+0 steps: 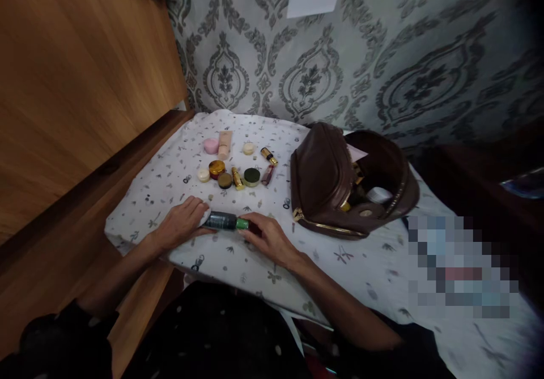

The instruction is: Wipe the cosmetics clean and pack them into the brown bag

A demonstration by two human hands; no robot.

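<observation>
A dark bottle (pixel 221 220) with a green end (pixel 242 224) lies sideways between my two hands, just above or on the cloth near the front edge. My left hand (pixel 183 220) is closed around its left end, where something white (pixel 205 216) shows beside the fingers; I cannot tell what that is. The fingers of my right hand (pixel 267 234) pinch the green end. Beyond my hands stand small cosmetics: a dark green-lidded jar (pixel 252 177), a gold-brown jar (pixel 217 169), a brown-lidded jar (pixel 225 181), a cream jar (pixel 203 175) and a gold tube (pixel 237 178).
Farther back are a pink jar (pixel 211 145), a beige squeeze tube (pixel 225 144), a pale jar (pixel 249 148), a black-and-gold tube (pixel 268 155) and a purplish small tube (pixel 267 175). An unzipped brown bag (pixel 317 181) holding several items stands right. A wooden panel (pixel 85 56) rises at left.
</observation>
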